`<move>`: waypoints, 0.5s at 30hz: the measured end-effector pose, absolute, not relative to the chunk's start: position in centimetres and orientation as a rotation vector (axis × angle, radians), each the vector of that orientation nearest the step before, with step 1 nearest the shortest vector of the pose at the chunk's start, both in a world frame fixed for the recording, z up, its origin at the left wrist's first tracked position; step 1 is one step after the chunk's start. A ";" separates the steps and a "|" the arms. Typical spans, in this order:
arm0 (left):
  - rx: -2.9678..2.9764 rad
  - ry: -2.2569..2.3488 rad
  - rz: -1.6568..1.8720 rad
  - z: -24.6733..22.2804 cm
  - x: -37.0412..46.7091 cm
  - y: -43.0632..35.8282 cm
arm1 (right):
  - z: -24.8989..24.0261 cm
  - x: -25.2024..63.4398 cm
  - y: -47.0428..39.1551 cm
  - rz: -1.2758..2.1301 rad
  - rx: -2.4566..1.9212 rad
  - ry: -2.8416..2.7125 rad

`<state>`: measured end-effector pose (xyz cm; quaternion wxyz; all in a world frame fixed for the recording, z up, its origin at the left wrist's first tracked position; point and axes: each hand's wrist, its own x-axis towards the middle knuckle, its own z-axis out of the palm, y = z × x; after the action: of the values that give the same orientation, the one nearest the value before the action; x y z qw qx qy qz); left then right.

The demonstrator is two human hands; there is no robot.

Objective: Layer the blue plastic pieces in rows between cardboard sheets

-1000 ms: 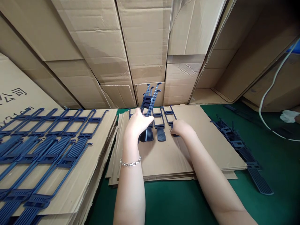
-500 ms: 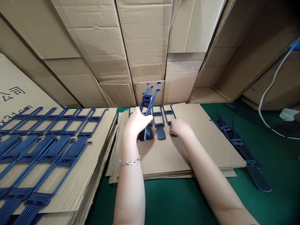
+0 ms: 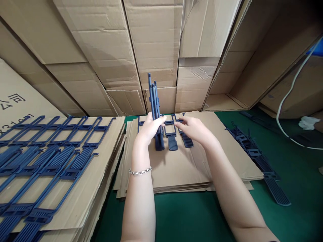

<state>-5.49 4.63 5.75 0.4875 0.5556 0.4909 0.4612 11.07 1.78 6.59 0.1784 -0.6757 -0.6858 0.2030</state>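
Note:
My left hand is closed round a bundle of dark blue plastic frames, held nearly upright over the middle cardboard stack. My right hand has its fingers apart and holds nothing. It hovers over a flat-lying blue frame with a ribbed end, partly hiding it. Between the hands, another blue frame with a ribbed end lies flat on the cardboard. More of the row is partly covered by my left hand and the bundle.
On the left, a second cardboard stack bears overlapping rows of blue frames. A loose pile of blue frames lies right on the green surface. Cardboard boxes line the back. Another person's gloved hand shows at far right.
The bundle in my left hand has turned more upright and narrow. My right hand has let go of the rightmost frame, rising slightly with its fingers opened.

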 end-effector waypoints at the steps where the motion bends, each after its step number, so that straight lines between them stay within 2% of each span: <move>1: 1.247 1.058 1.163 5.6 -5.0 4.7 | 6.9 11.1 1.5 0.703 -1.663 -1.940; 3: 1.094 0.834 1.201 5.5 -3.9 4.8 | 7.1 11.2 1.2 0.960 -1.264 -1.926; 5: 1.022 0.691 1.199 5.5 -2.9 4.8 | 7.0 11.1 1.0 1.071 -1.153 -1.920; 12: 0.996 0.543 1.113 5.6 -0.9 4.0 | 7.5 12.7 1.0 1.170 -1.247 -1.835; 15: 1.091 0.694 1.129 5.2 -0.6 4.1 | 7.5 14.4 1.0 1.002 -1.467 -1.882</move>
<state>-0.60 4.08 5.19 0.6538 0.4808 0.3058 0.4979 14.42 0.97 7.48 0.2733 -0.5454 -0.6994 0.3724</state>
